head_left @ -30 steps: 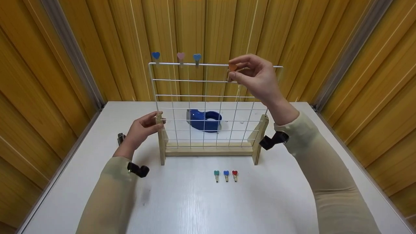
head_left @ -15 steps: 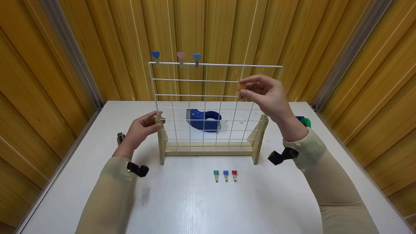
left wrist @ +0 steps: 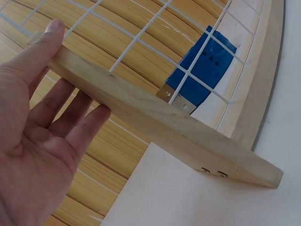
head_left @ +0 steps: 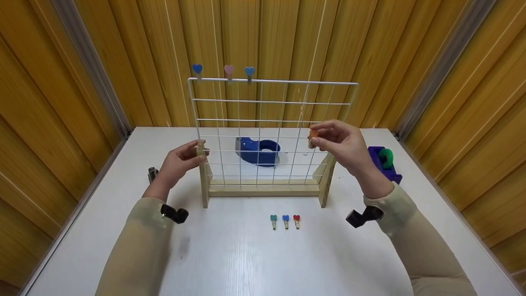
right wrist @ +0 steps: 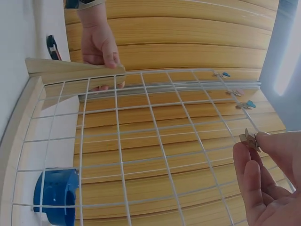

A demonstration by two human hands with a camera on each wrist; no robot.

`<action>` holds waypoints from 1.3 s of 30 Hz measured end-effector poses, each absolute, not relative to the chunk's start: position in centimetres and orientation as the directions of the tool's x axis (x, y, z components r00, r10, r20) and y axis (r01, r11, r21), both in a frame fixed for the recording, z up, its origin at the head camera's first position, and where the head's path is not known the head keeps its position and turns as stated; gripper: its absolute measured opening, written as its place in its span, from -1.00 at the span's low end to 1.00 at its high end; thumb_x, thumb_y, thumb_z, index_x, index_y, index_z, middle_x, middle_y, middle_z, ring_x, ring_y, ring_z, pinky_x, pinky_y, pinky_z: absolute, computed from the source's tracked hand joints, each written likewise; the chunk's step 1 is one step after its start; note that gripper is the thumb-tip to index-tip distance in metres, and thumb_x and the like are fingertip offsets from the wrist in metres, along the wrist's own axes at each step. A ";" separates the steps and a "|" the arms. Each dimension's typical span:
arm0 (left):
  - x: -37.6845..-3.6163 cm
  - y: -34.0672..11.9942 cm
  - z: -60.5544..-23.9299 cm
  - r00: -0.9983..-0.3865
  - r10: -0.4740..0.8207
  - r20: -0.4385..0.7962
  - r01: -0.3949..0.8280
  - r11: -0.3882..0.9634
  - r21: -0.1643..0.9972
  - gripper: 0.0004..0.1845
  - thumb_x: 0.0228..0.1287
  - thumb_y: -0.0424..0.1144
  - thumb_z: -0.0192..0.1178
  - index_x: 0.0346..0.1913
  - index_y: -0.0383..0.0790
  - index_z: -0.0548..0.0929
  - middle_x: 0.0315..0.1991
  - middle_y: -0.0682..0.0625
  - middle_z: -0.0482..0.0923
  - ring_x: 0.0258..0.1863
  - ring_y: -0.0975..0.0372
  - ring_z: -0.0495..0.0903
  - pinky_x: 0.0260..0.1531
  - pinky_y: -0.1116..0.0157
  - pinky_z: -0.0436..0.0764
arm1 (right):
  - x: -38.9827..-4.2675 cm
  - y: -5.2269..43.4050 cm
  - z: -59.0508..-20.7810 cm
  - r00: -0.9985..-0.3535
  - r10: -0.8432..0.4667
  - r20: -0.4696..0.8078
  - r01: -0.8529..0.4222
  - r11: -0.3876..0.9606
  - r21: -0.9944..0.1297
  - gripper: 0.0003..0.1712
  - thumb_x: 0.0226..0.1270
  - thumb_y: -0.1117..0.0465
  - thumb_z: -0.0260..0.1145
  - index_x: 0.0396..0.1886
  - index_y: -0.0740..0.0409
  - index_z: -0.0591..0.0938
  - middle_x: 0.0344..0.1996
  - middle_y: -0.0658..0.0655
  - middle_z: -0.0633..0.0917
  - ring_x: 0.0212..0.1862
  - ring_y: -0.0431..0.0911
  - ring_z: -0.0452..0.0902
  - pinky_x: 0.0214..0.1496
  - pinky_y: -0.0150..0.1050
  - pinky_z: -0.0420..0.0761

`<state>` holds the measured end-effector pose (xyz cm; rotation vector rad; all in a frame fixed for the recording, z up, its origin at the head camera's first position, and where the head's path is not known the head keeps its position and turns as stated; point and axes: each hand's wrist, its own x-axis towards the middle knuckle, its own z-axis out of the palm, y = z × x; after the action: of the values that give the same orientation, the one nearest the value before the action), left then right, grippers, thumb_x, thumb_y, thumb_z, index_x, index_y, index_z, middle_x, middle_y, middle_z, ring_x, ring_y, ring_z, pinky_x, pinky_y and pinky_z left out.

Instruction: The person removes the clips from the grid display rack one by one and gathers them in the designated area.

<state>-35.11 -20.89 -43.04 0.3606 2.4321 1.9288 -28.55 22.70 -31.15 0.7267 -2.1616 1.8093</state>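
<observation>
A white wire grid stands on a wooden frame on the white table. My left hand grips the top of the frame's left post between thumb and fingers; the left wrist view shows the thumb on the post. My right hand pinches an orange heart clip in front of the grid's right side, at mid height, apart from the wires. The right wrist view shows the clip between the fingertips. A blue, a pink and a light blue clip sit on the top bar.
Teal, blue and red heart clips lie in a row before the frame. A blue tape dispenser sits behind the grid, a purple one with a green roll at the right. A small dark object lies left. Wooden walls enclose the table.
My right hand has come down from the grid's top bar to mid height and slightly right, still pinching the orange clip. The left hand has stayed on the post.
</observation>
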 end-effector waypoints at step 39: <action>-35.0 -20.8 -42.9 -0.979 0.174 0.110 0.144 0.196 0.970 -0.37 0.39 -0.12 0.36 0.49 0.02 0.46 0.31 -0.15 0.61 0.17 0.30 0.64 0.24 0.30 0.64 | -26.1 26.7 -45.3 -0.967 -0.254 0.038 -0.119 0.312 -0.943 -0.54 0.35 0.21 0.46 0.13 0.39 0.62 -0.20 0.16 0.77 -0.22 -0.15 0.74 -0.14 -0.32 0.74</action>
<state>-34.99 -20.84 -42.94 0.3208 2.4103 1.9512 -26.14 26.72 -45.32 0.3763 -2.6371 1.8779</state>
